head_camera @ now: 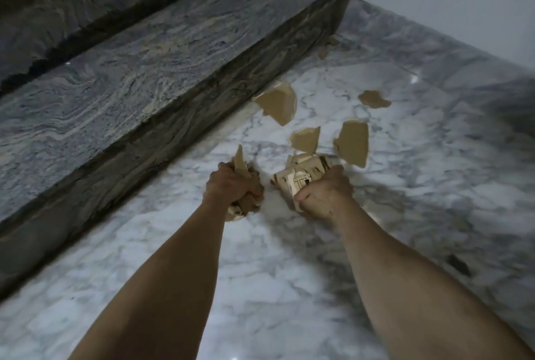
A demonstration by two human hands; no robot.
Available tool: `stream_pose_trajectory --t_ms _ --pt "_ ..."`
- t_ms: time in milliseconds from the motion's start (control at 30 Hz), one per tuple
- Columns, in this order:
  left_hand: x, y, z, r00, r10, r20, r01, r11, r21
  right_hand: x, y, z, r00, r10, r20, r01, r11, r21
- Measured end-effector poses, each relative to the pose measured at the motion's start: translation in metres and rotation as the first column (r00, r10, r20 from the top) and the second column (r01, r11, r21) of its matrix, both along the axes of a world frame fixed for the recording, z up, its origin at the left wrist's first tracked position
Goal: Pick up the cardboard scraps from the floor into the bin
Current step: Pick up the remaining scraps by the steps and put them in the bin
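step: mid-gather, both your fists full | left hand (231,186) clutching scraps (241,167), right hand (324,193) clutching a wad (301,175) | next: loose pieces (278,103) by the step (144,93), bin's not in view

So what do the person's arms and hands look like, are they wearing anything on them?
Nothing is worn that shows in the head view. Both forearms are bare from the bottom edge of the picture to the wrists: no sleeves or cuffs. The left hand and right hand have no gloves, and no watch, bracelet or ring shows. The fingers are mostly hidden, so a ring cannot be ruled out.
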State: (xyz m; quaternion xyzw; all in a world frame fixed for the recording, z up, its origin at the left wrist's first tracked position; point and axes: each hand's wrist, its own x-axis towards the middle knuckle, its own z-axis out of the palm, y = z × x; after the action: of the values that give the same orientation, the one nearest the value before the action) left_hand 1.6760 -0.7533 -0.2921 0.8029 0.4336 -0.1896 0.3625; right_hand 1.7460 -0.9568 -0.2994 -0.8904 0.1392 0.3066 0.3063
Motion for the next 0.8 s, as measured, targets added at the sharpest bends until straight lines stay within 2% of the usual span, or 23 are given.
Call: stream_pose_trajectory --t_ms 100,167,233,300,333,400,467,500,533,633,700,800 --pt "0.005 -0.014 0.011 0.995 -0.064 -0.071 0.071 0.992 0.107 -0.002 0.003 0.006 1.000 -0.015 -0.018 0.014 0.999 -0.033" --pt "0.011 -0.023 0.020 0.987 -0.116 -0.111 0.132 0.981 0.143 -0.006 0.004 0.012 0.999 -0.009 0.031 0.009 1.000 -0.007" --pt "0.016 -0.029 0.022 0.965 -0.205 -0.166 0.238 0.949 0.209 -0.010 0.003 0.014 0.997 0.021 0.070 -0.024 0.999 0.038" --pt "0.019 -0.036 0.021 0.942 -0.286 -0.179 0.329 0.893 0.308 -0.007 -0.005 0.015 0.998 0.018 0.064 -0.029 0.983 0.181" --pt "0.021 -0.039 0.018 0.928 -0.330 -0.174 0.372 0.856 0.359 -0.001 -0.009 0.015 0.998 -0.025 0.054 0.007 0.955 0.297" --pt "0.026 -0.038 0.012 0.885 -0.431 -0.177 0.464 0.780 0.420 0.021 -0.018 0.020 0.976 -0.212 -0.043 0.206 0.850 0.485" --pt "0.034 -0.032 0.010 0.807 -0.557 -0.195 0.585 0.708 0.396 0.055 -0.029 0.021 0.889 -0.433 -0.146 0.424 0.661 0.620" --pt "0.040 -0.029 0.011 0.760 -0.618 -0.200 0.643 0.670 0.372 0.073 -0.034 0.023 0.867 -0.477 -0.147 0.453 0.630 0.631" --pt "0.045 -0.024 0.012 0.728 -0.653 -0.208 0.680 0.646 0.347 0.090 -0.038 0.026 0.875 -0.467 -0.126 0.440 0.663 0.605" --pt "0.053 -0.019 0.006 0.672 -0.706 -0.222 0.732 0.590 0.339 0.117 -0.042 0.031 0.932 -0.314 -0.180 0.359 0.868 0.342" --pt "0.055 -0.020 0.000 0.661 -0.719 -0.214 0.734 0.561 0.383 0.121 -0.039 0.025 0.945 -0.253 -0.206 0.295 0.932 0.210" --pt "0.057 -0.014 -0.003 0.695 -0.695 -0.182 0.708 0.618 0.343 0.121 -0.026 0.018 0.970 -0.226 -0.091 0.227 0.974 -0.004"
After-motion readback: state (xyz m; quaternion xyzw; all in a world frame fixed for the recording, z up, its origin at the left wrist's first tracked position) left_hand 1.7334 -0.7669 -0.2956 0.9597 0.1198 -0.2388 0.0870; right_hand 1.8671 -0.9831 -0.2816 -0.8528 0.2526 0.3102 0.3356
